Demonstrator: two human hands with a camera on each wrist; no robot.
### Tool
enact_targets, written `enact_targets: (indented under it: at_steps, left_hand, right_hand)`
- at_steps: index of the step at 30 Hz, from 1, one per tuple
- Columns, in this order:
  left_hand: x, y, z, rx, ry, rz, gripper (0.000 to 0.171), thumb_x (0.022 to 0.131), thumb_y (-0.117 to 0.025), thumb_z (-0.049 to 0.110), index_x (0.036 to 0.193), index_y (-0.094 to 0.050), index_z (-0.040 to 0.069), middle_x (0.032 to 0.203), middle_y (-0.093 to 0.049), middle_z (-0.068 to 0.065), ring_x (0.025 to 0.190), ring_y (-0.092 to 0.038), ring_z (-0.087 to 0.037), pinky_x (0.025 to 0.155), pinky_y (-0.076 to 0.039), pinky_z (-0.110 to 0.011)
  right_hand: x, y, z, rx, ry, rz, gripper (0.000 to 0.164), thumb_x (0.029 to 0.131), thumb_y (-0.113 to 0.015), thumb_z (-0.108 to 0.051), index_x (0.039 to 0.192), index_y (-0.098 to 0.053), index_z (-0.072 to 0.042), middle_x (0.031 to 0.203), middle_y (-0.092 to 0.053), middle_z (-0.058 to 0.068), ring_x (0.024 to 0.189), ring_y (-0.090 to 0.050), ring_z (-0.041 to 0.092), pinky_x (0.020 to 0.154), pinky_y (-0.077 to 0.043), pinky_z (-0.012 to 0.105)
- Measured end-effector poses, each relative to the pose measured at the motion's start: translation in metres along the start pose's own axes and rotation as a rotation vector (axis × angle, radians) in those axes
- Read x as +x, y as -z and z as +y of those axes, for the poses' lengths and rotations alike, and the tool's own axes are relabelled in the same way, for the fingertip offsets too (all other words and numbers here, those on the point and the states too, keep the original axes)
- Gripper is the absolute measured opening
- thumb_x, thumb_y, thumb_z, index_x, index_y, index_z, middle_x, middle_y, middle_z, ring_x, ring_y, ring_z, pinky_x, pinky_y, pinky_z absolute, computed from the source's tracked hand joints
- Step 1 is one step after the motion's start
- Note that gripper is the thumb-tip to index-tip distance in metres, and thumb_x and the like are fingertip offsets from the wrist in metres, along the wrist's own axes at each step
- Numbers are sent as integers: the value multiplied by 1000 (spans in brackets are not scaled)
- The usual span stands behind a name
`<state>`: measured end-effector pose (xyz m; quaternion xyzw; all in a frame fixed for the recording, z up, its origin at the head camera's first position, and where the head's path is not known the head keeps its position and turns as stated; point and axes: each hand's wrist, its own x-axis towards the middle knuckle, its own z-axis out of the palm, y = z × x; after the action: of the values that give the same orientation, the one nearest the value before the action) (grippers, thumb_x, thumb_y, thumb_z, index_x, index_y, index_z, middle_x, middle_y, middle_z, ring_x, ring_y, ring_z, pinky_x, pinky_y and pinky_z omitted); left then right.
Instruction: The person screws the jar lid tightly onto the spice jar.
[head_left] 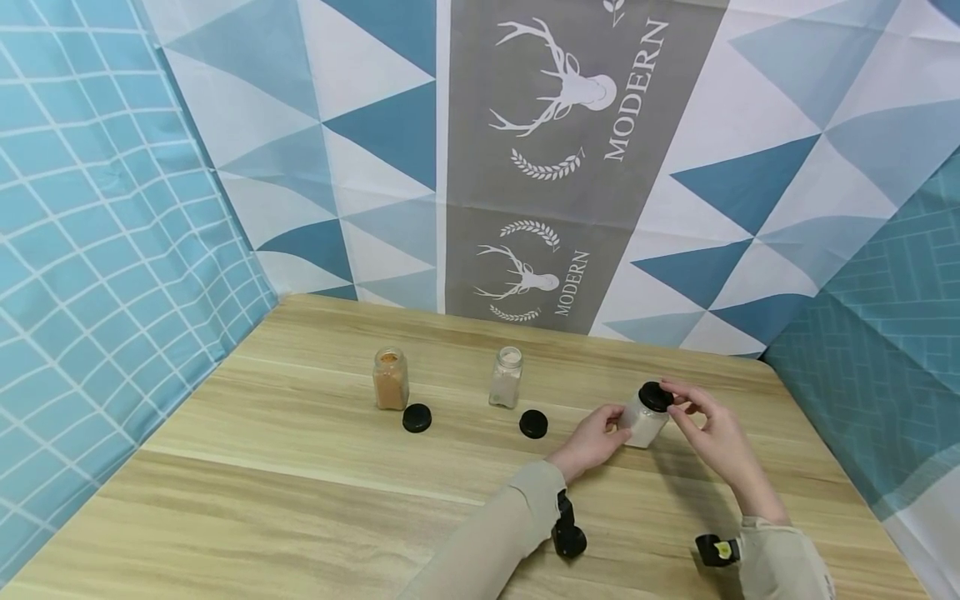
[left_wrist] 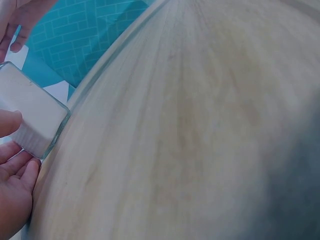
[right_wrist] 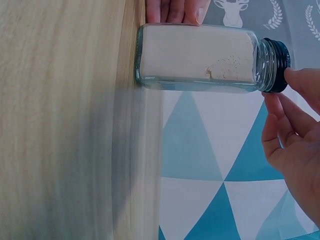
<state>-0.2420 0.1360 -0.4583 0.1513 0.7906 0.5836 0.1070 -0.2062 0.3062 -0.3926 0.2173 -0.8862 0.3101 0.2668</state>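
At the right of the table in the head view stands a square glass jar [head_left: 643,427] of white powder with a black lid [head_left: 656,397] on its mouth. My left hand [head_left: 595,440] grips the jar's body low on its left side; the left wrist view shows the thumb and fingers around the glass jar [left_wrist: 35,107]. On the other side, my right hand [head_left: 714,427] pinches the lid between thumb and fingers. In the right wrist view the black lid [right_wrist: 281,66] sits over the threaded neck; how tightly it is turned, I cannot tell.
Two lidless jars stand to the left: one of orange-brown powder [head_left: 391,388], one of pale powder [head_left: 506,385]. A black lid [head_left: 417,418] lies by the first, another black lid [head_left: 533,424] by the second. Behind the wooden table [head_left: 315,500] hangs a patterned cloth [head_left: 390,167].
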Motion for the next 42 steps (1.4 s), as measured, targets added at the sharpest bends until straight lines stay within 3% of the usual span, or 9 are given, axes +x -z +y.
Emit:
enact_targets:
  at_steps: [15,33,37,42]
  left_hand:
    - [-2,2,0,-1,-32,-10,38,90,-57,20,126,-50,10,126,-53,-1,115,-51,-15,95,-42,-25]
    - [-4,1,2,-19,-45,-3,37,91,-56,17,126,-50,9,123,-55,-3,114,-51,-14,94,-42,-21]
    - [-4,2,2,-19,-41,-4,37,91,-56,17,127,-49,9,123,-55,-3,115,-51,-14,95,-41,-21]
    - [-5,3,3,-8,-39,-5,38,91,-56,17,127,-49,9,124,-54,-3,115,-50,-13,95,-41,-21]
  right_hand:
    - [-2,2,-2,-15,-26,-10,34,83,-60,6,115,-61,-5,103,-62,11,84,-47,-8,67,-40,13]
    - [-5,2,3,-61,-63,-20,26,85,-59,0,109,-66,-8,104,-57,4,84,-44,-4,70,-37,19]
    - [-4,2,2,-59,-69,-18,25,86,-59,0,108,-66,-8,104,-57,5,87,-44,-7,70,-38,17]
    - [-3,3,2,-28,-66,-15,23,85,-60,-1,107,-66,-6,112,-57,10,102,-40,-13,77,-35,4]
